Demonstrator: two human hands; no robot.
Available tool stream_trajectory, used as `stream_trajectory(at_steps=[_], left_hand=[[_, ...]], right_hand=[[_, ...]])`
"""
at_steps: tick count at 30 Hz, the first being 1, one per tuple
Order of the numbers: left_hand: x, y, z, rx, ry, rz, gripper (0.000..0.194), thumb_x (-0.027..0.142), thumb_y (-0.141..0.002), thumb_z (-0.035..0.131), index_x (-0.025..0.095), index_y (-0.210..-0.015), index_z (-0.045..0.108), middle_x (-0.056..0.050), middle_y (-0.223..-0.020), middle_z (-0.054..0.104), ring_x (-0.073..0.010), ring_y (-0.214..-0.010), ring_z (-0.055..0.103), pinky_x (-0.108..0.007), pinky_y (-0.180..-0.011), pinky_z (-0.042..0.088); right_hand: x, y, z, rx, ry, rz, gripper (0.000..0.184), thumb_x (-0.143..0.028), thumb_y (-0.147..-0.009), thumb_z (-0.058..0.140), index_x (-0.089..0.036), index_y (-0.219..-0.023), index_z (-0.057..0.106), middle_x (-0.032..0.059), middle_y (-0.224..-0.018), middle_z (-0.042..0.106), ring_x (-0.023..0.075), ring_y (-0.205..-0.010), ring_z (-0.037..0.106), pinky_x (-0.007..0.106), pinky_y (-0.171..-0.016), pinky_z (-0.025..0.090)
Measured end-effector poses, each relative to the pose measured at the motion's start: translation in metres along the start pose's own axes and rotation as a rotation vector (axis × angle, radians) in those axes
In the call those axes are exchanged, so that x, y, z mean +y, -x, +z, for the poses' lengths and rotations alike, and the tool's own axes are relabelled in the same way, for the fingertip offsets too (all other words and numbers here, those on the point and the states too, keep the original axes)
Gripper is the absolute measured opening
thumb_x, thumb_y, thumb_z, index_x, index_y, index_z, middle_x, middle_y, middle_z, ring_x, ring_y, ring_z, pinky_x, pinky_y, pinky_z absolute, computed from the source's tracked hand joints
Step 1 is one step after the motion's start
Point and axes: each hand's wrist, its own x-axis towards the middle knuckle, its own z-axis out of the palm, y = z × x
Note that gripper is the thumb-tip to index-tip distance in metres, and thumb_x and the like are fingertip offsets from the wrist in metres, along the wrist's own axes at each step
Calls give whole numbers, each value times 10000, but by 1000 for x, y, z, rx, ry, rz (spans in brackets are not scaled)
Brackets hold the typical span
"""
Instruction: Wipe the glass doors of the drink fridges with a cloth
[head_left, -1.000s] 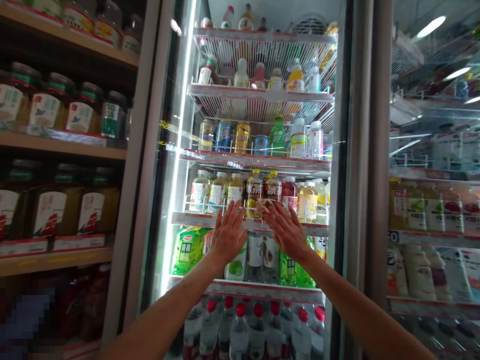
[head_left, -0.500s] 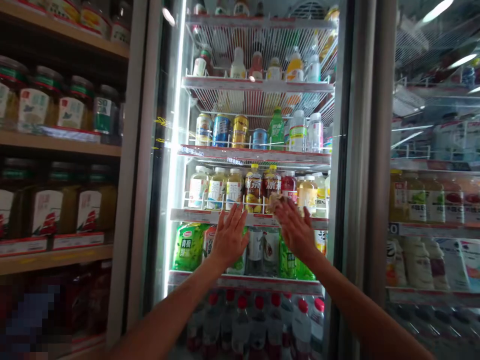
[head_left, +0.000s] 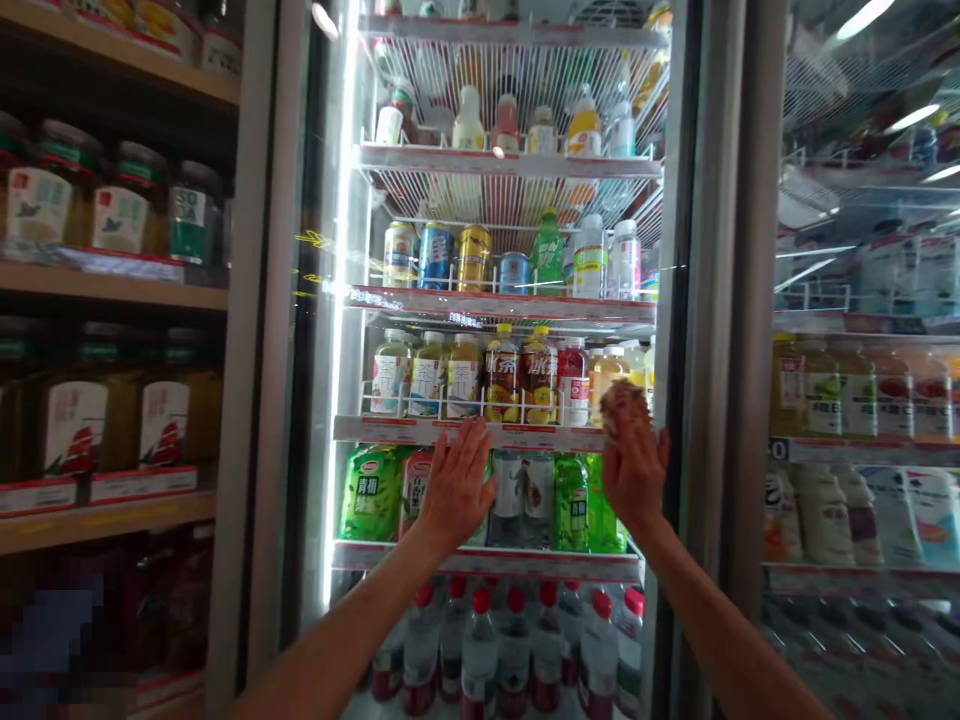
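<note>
The glass door (head_left: 487, 315) of an upright drinks cooler stands in front of me. My left hand (head_left: 459, 485) lies flat toward the glass at the middle, fingers stretched out, with nothing in it. Near the right side of the door, my right hand (head_left: 636, 465) presses a crumpled brownish cloth (head_left: 619, 400) toward the glass. The cloth shows above and behind the fingers. Behind the glass, close to my hands, are brown tea bottles with yellow caps (head_left: 503, 375) and green drink bottles (head_left: 371, 495).
A metal door frame (head_left: 739, 360) runs down the right side, with another glass-fronted cooler beyond it. To the left, wooden shelves (head_left: 112, 285) hold jar-like bottles. Red-capped bottles (head_left: 480, 640) fill the cooler's bottom.
My right hand has moved right across the glass with the cloth, from near the middle toward the door's right side. My left hand has stayed in about the same place.
</note>
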Motion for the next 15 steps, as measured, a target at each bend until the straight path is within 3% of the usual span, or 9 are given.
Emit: stream_trajectory(at_steps=[3, 9, 11, 13, 15], left_hand=[[2, 4, 1, -1, 1, -1, 544, 274, -840, 439, 133, -1348, 303, -125, -1412, 331, -249, -1346, 203, -471, -1091, 174], [8, 8, 1, 8, 10, -21, 543, 269, -838, 438, 138, -1348, 306, -119, -1411, 335, -250, -1345, 202, -474, -1092, 178], [8, 11, 1, -2, 5, 15, 533, 269, -837, 439, 140, -1341, 322, -117, -1403, 350, -246, -1343, 211, -464, -1092, 190], [8, 16, 1, -12, -2, 40, 532, 268, -837, 440, 143, -1341, 326, -114, -1396, 364, -244, -1342, 216, -457, -1091, 201], [7, 19, 1, -20, -9, 40, 536, 265, -838, 437, 136, -1345, 318, -115, -1397, 363, -244, -1342, 215, -458, -1087, 210]], right_hand=[[6, -7, 0, 103, 32, 151, 572, -183, -845, 378, -220, -1396, 231, 119, -1385, 392, 267, -1297, 331, 539, -1032, 252], [-39, 8, 2, -227, -98, -288, 633, -144, -823, 410, -275, -1402, 189, 55, -1387, 403, 220, -1331, 269, 476, -1070, 236], [-37, 4, 4, -149, -81, -213, 622, -154, -828, 409, -270, -1400, 196, 63, -1390, 396, 225, -1326, 281, 493, -1069, 220], [-31, -1, 7, -9, -48, -46, 613, -155, -834, 399, -272, -1400, 194, 68, -1405, 371, 232, -1324, 286, 514, -1064, 212], [-31, 0, 8, 29, -50, 6, 618, -143, -833, 391, -274, -1402, 186, 67, -1415, 353, 236, -1329, 273, 520, -1061, 214]])
